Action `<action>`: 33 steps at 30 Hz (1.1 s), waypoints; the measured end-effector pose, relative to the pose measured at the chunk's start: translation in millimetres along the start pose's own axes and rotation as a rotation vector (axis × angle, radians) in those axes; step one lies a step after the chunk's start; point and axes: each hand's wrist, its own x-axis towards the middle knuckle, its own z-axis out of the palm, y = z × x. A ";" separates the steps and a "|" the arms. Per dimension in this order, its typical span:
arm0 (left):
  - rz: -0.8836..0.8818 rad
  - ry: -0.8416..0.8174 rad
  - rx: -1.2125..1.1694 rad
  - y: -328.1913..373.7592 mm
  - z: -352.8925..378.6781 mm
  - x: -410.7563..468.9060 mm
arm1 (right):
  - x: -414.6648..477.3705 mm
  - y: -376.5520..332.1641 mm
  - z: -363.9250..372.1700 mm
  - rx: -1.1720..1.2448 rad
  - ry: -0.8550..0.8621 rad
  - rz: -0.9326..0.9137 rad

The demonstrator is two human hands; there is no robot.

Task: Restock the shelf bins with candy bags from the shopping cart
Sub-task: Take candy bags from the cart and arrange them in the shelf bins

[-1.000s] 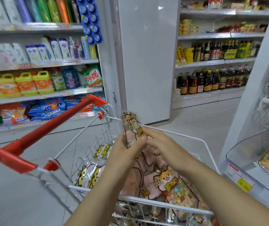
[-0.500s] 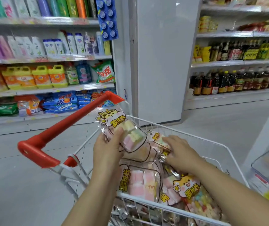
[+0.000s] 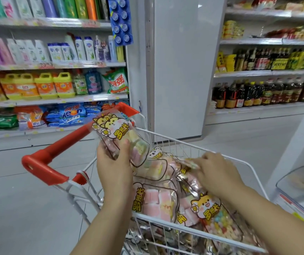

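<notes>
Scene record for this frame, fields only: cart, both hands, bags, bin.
shopping cart: red handle, piled with candy bags
left hand: grips lifted candy bag, held up over the pile
right hand: fingers pinch top edge of bag in the cart
shelf bin: clear, at right edge, contents mostly cut off

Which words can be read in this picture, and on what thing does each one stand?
"罗班长": candy bag in the left hand, also bags in the cart.
"奇强": green bag on the shelf.
"KEON", probably: blue bag.
Price tags, bottle labels: too blurred to read.
</notes>
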 end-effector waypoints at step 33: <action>-0.262 -0.656 0.143 -7.2 75.4 -117.6 | -143.2 47.2 -60.7 1.824 0.342 0.499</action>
